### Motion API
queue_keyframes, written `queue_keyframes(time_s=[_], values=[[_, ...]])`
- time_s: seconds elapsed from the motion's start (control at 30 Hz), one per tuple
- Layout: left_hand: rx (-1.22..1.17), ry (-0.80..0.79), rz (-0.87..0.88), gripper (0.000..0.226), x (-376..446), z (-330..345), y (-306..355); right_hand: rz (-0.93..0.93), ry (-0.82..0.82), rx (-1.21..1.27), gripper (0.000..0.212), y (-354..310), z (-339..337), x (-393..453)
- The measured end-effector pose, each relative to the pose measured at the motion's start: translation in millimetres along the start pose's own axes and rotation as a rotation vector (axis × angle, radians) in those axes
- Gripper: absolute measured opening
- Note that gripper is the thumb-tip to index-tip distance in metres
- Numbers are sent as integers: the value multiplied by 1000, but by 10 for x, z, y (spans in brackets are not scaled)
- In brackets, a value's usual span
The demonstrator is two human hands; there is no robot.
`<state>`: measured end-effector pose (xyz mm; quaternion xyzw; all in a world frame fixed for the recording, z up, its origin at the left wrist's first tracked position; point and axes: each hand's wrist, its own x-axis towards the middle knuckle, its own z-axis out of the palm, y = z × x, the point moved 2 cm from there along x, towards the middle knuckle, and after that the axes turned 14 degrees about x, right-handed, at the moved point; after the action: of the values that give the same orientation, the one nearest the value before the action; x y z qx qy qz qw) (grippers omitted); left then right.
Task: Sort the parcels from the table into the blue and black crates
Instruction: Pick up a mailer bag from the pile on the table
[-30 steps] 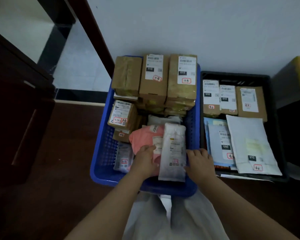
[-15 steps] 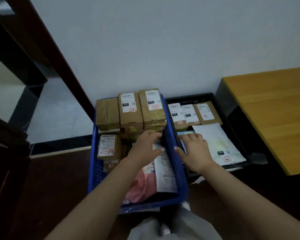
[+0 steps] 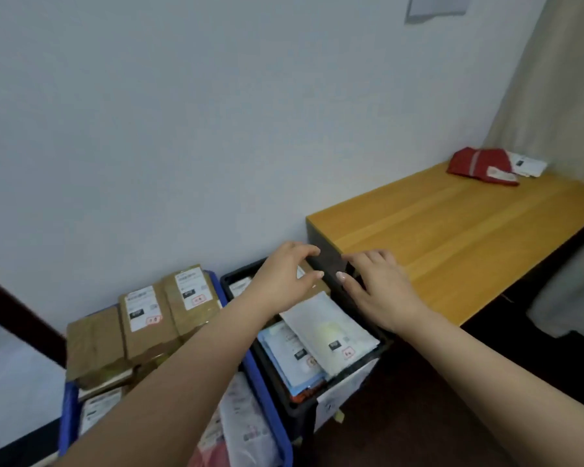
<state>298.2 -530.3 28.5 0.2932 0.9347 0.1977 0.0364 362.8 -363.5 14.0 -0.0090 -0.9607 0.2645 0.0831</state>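
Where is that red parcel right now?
The red parcel lies at the far right end of the wooden table, near the curtain, with a white parcel touching its right side.

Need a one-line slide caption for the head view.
Both empty hands, left and right, hover over the black crate; two parcels remain on the table.
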Motion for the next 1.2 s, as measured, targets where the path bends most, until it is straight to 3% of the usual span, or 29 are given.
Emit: queue_keyframes(time_s=[0.6, 0.93, 1.2], values=[[62, 119, 357, 44, 1788, 426, 3831, 81, 335, -76, 47, 2613, -3367, -759], [175, -1, 460, 47, 2759, 883, 4837, 143, 338, -36, 49, 3837, -3988, -710], [190, -21, 476, 48, 4387, 1519, 5370, 142, 304, -32, 46, 5275, -4379, 145]])
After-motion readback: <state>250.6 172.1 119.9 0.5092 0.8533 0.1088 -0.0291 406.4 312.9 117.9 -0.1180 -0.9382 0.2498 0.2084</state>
